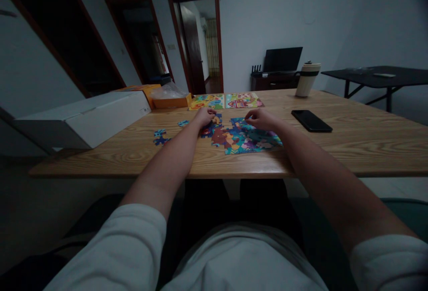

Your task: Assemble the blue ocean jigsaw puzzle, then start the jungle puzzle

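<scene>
A partly joined jigsaw puzzle (247, 141) in blue, teal and brown lies on the wooden table in front of me. My left hand (204, 116) is at its upper left, fingers curled together over dark blue puzzle pieces (216, 120). Whatever those fingertips grip is hidden. Over the puzzle's upper edge, my right hand (262, 118) has thumb and fingers drawn into a pinch; anything between them is too small to make out. Loose puzzle pieces (161, 137) lie left of my left forearm, and another blue piece (183, 123) sits closer to it.
Colourful picture sheets (227, 101) lie beyond my hands. An orange box (172, 101) holding clear plastic stands beside a large white box (110, 119) on the left. To the right are a black phone (311, 120) and a cream tumbler (306, 80). The table's front edge (240, 175) runs beneath my forearms.
</scene>
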`<act>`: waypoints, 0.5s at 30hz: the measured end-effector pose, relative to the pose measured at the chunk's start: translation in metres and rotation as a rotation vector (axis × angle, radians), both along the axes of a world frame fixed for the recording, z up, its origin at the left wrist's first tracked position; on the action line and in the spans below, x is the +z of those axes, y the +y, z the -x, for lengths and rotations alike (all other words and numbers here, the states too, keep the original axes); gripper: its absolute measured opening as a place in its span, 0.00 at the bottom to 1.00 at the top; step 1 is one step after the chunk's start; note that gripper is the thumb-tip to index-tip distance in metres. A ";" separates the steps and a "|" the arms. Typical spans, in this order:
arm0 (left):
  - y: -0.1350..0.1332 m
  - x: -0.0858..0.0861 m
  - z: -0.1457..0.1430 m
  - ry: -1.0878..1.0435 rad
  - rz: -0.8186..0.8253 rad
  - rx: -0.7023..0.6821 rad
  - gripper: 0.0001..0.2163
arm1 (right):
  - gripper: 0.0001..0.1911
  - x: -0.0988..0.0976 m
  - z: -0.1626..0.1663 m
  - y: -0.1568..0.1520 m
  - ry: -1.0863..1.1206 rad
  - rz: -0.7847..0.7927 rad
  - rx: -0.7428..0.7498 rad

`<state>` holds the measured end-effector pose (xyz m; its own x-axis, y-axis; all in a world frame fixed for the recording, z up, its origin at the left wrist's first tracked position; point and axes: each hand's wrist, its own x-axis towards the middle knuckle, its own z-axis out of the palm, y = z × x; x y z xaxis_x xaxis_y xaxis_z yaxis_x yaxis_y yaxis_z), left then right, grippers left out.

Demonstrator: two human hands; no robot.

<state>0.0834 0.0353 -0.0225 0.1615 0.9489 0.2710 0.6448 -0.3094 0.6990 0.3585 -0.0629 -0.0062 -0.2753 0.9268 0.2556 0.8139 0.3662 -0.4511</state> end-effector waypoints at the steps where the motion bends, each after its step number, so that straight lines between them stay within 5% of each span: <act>1: 0.000 0.000 0.001 0.026 -0.010 0.005 0.10 | 0.13 0.000 0.000 0.000 0.001 0.005 -0.003; 15: -0.009 0.002 0.011 0.121 0.036 -0.085 0.07 | 0.13 -0.001 -0.001 -0.001 -0.007 0.003 0.015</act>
<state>0.0722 0.0259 -0.0203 0.2708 0.9393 0.2107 0.6979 -0.3424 0.6291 0.3592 -0.0637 -0.0069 -0.2911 0.9231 0.2511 0.8116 0.3773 -0.4461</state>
